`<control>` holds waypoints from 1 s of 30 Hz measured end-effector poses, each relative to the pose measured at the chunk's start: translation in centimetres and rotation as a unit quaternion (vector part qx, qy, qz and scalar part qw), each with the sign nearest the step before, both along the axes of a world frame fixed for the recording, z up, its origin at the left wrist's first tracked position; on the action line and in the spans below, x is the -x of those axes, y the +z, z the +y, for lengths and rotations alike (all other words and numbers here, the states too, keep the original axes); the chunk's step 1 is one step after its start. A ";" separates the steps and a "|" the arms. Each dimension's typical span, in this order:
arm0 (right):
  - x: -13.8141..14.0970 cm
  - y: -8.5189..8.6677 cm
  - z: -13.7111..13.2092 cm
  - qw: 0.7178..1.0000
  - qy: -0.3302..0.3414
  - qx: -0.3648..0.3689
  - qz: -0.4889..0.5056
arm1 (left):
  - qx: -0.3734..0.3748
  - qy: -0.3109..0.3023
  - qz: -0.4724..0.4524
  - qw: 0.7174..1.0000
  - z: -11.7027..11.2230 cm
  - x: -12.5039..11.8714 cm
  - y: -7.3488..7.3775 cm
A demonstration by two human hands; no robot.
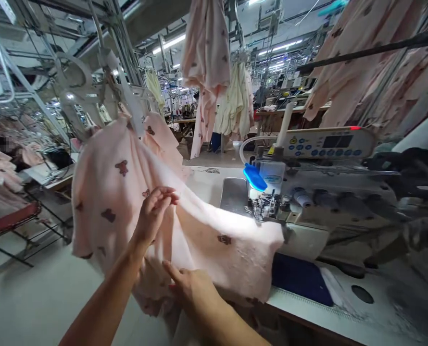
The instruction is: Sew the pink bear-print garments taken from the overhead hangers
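A pale pink fleece garment [214,262] with brown bear prints hangs in folds from a white clamp on the left and spreads right onto the sewing table. My left hand [155,211] is closed, its fingertips pinching a fold of the garment. Lower down, my right hand [194,283] is curled against the cloth with the thumb side uppermost; its other fingers are mostly hidden. A small red spot shows beside it, too small to name. The garment's right end lies just in front of the needle area of an overlock sewing machine [268,206], under a bright light.
The white hanger clamp [107,91] hangs from an overhead rail. A control panel [329,144] tops the machine, with a blue guard [255,177] in front. A navy pad [300,278] lies on the table [344,322]. More garments [207,53] hang behind. A red-seated stool [14,218] stands left.
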State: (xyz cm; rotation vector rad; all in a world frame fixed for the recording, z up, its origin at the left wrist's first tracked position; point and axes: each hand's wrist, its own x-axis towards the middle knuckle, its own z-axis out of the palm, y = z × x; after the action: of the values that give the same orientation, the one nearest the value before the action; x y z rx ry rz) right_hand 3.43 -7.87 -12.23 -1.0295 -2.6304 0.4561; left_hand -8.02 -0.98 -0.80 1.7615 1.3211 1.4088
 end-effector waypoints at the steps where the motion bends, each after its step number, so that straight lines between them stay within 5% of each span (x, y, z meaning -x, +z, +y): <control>1: 0.8 -0.2 0.3 1.000 -0.002 -0.010 -0.028 | 0.011 0.031 -0.019 0.999 -0.6 0.9 -0.8; 4: 1.4 -0.7 0.3 0.999 0.001 -0.010 -0.042 | 0.047 0.030 0.017 0.998 -3.0 2.0 -2.7; 6: -0.5 -0.4 -0.5 1.000 0.021 0.005 0.001 | 0.060 -0.056 0.115 0.990 -4.9 1.3 -2.2; 8: -4.1 0.7 -1.9 0.987 0.033 0.070 0.138 | 0.044 -0.183 0.269 0.944 -6.6 -0.4 -0.3; 11: -10.5 3.5 -3.9 0.909 -0.062 0.193 0.363 | -0.078 -0.299 0.413 0.857 -7.6 -4.5 3.4; 13: -13.7 5.4 -4.4 0.874 -0.135 0.196 0.423 | -0.141 -0.287 0.419 0.850 -6.9 -7.4 4.6; 15: -15.1 6.3 -4.1 0.809 -0.177 0.215 0.518 | -0.128 -0.246 0.413 0.867 -5.5 -9.9 4.1; 18: -14.9 5.1 -2.8 0.685 -0.217 0.296 0.630 | -0.059 -0.206 0.436 0.874 -3.0 -12.3 1.2; 20: -14.4 3.3 -2.1 0.658 -0.264 0.324 0.626 | -0.055 -0.183 0.449 0.873 -1.9 -13.0 -0.8; 23: -14.5 1.7 -1.6 0.662 -0.329 0.285 0.611 | -0.076 -0.151 0.441 0.881 -1.4 -13.7 -2.0; 27: -15.5 2.4 -0.4 0.735 -0.394 0.154 0.530 | -0.081 -0.091 0.445 0.887 -0.5 -14.7 -1.9; 30: -15.3 2.7 0.8 0.762 -0.433 0.107 0.469 | -0.044 -0.085 0.488 0.868 1.1 -14.5 -1.8</control>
State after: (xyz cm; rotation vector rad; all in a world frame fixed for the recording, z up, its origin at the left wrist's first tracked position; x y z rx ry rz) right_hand 18.77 -7.03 -9.56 -1.4273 -1.0768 0.7628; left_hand 6.46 0.08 -2.56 2.7311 1.4794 0.4180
